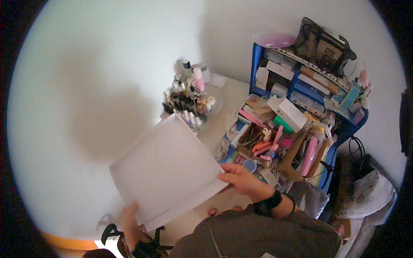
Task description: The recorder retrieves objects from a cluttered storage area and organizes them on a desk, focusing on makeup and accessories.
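Observation:
A large flat white panel of card or paper (171, 171) is held up in front of me at a slant. A second layer shows along its lower edge. My right hand (245, 181) pinches its right corner, thumb on top. At the lower left corner, my left hand (129, 213) grips the edge, with part of its fingers hidden behind the panel. Beyond the panel's top corner, cosmetic bottles and tubes (187, 100) stand crowded on a white tabletop (237, 85).
A blue shelf unit (292, 82) holds boxes and a dark mesh bag (324, 46). Before it are a cardboard box (292, 156) with pink items, a white carton (288, 113) and a blue round lid (249, 165). A silvery bag (311, 196) lies right of my forearm.

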`<state>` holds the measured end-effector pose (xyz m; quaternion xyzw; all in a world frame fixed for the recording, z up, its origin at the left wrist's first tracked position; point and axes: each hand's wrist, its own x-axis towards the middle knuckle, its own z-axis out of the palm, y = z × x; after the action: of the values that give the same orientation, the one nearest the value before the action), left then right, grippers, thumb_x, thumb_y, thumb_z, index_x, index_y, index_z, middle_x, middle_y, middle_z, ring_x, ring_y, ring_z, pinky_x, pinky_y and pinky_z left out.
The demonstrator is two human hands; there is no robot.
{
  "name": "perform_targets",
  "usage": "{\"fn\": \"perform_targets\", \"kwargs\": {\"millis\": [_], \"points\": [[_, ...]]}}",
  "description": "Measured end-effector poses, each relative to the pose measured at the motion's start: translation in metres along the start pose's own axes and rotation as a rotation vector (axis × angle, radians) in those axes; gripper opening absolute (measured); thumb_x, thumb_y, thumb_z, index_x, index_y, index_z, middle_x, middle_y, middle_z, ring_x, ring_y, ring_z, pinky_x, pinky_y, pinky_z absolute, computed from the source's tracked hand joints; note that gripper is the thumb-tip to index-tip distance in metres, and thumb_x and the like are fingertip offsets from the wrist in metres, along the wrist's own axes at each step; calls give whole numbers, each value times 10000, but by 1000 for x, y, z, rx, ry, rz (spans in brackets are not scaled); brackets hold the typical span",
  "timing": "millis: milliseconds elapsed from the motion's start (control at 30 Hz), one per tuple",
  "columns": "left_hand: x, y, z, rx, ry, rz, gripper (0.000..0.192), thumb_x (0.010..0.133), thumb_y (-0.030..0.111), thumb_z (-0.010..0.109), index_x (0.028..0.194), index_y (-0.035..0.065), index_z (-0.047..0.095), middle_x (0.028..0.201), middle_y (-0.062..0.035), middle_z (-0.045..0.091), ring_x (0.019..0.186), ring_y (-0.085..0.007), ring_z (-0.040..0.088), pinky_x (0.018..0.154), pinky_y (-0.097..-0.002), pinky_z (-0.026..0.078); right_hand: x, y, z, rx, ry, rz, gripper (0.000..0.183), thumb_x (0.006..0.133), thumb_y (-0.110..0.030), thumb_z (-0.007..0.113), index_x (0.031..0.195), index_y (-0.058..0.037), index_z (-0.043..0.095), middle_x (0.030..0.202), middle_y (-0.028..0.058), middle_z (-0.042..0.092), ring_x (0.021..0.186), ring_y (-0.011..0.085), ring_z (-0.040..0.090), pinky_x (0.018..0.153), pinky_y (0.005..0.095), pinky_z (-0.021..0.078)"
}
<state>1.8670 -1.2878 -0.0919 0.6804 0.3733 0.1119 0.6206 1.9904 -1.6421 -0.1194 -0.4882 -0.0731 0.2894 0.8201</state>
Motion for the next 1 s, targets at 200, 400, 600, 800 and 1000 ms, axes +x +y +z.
{"fn": "perform_targets", "kwargs": {"millis": [200, 400, 600, 800, 1000], "points": [[8, 31, 20, 41, -10, 51, 295, 796, 261, 644, 913, -5, 595, 784, -29, 587, 694, -139, 562, 632, -277, 471, -13, -48, -12, -263, -55, 48, 528, 884, -216, 593, 1343, -57, 383, 1047, 62, 621, 901, 134, 594, 722, 303, 528], [28, 101, 54, 161, -38, 257, 315, 813, 254, 625, 983, -9, 588, 792, -15, 594, 669, -111, 541, 615, -264, 458, 5, -72, -10, -613, 56, -340, 532, 868, -235, 612, 1317, -46, 398, 974, 91, 644, 829, 146, 607, 707, 295, 499], [78, 160, 94, -76, -49, 384, 486, 867, 363, 556, 1202, 12, 528, 1010, -80, 613, 837, -140, 568, 752, -305, 472, 53, -85, -5, -584, 344, -363, 256, 901, -152, 515, 1094, 4, 578, 902, -7, 593, 807, 79, 532, 695, 259, 450], [125, 180, 102, -651, -392, 627, 528, 908, 351, 511, 1314, 22, 437, 1145, -123, 578, 1059, -246, 546, 931, -363, 413, 131, -129, -8, -118, 673, -574, 262, 869, -154, 501, 1072, -5, 574, 865, 31, 610, 743, 111, 567, 584, 283, 458], [133, 125, 89, -201, -434, 464, 475, 884, 283, 575, 1247, -7, 476, 1189, -150, 568, 1123, -264, 535, 923, -376, 427, 234, -173, -55, 105, 698, -561, 223, 867, -152, 493, 1011, 11, 543, 891, 127, 601, 721, 192, 589, 495, 245, 451]]}}
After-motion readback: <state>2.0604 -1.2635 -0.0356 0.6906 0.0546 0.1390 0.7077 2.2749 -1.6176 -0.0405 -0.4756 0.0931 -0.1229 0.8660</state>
